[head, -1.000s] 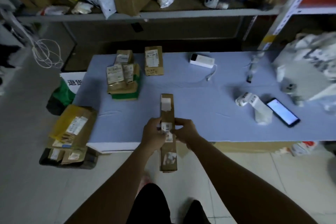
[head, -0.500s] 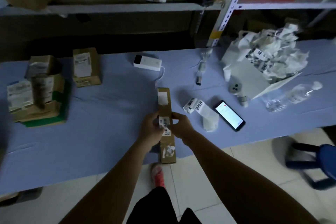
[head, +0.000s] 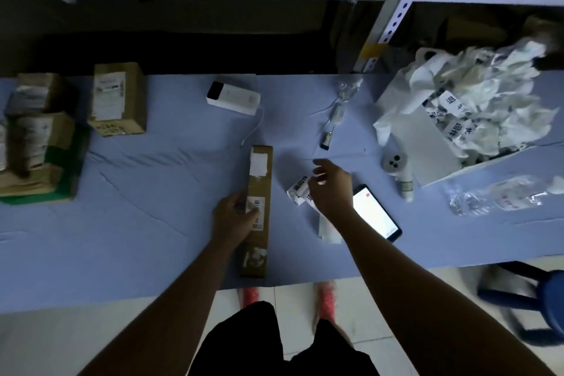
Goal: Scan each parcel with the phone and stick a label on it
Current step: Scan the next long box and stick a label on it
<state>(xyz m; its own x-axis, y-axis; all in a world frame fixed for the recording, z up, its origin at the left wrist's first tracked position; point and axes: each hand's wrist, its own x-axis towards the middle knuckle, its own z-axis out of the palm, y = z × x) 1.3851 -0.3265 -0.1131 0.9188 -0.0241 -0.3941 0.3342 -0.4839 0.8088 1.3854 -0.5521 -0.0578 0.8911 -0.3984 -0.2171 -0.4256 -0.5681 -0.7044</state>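
Note:
A long narrow cardboard parcel (head: 258, 189) lies lengthwise on the blue table (head: 137, 223), with white labels and a barcode on top. My left hand (head: 233, 217) holds its left side, thumb over the barcode label. My right hand (head: 331, 189) hovers with loosely spread fingers over the roll of white labels (head: 297, 192), holding nothing. The phone (head: 377, 212) lies lit, screen up, just right of that hand.
Several labelled cardboard parcels sit at the left: a stack (head: 36, 143) and a single box (head: 117, 99). A white power bank (head: 233, 98) lies behind the parcel. A box of crumpled label backing (head: 464, 119), a plastic bottle (head: 494, 200) and a blue stool (head: 537, 302) are at the right.
My right hand has let go of the long parcel and moved right, above the label roll. The view has swung right and closer to the table. The left hand stays on the parcel.

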